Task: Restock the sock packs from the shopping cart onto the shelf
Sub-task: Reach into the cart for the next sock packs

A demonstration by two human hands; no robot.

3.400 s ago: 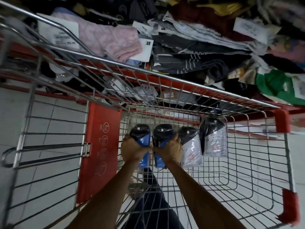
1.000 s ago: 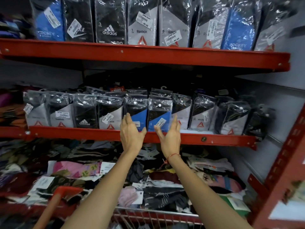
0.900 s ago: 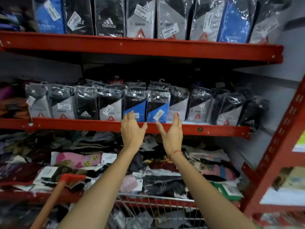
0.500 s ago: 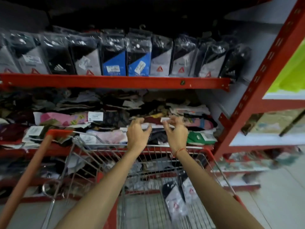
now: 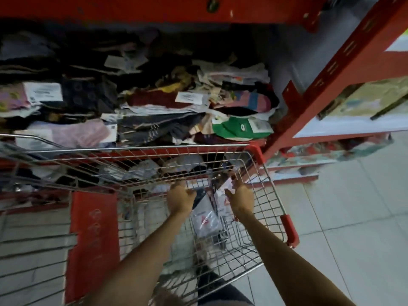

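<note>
Two clear sock packs lean upright at the far end of the wire shopping cart (image 5: 136,149): a white-and-black pack (image 5: 206,218) and a second pack (image 5: 223,196) to its right. My left hand (image 5: 181,200) is down in the cart, its curled fingers at the black top of the left pack. My right hand (image 5: 241,200) is beside the right pack with fingers apart and touching its edge. Neither hand has closed around a pack. Only the red front edge of the sock-pack shelf (image 5: 154,9) shows at the top; its packs are out of view.
Behind the cart's far rim, a lower shelf holds a messy pile of loose socks (image 5: 154,107). A red shelf upright (image 5: 331,71) slants at the right, with pale floor tiles (image 5: 353,217) below it. The cart has a red seat flap (image 5: 92,239) and a red corner bumper (image 5: 289,230).
My view has dropped from the sock-pack shelf to the cart. Both empty hands have come down from the shelf edge, over the cart rim, to the two packs inside.
</note>
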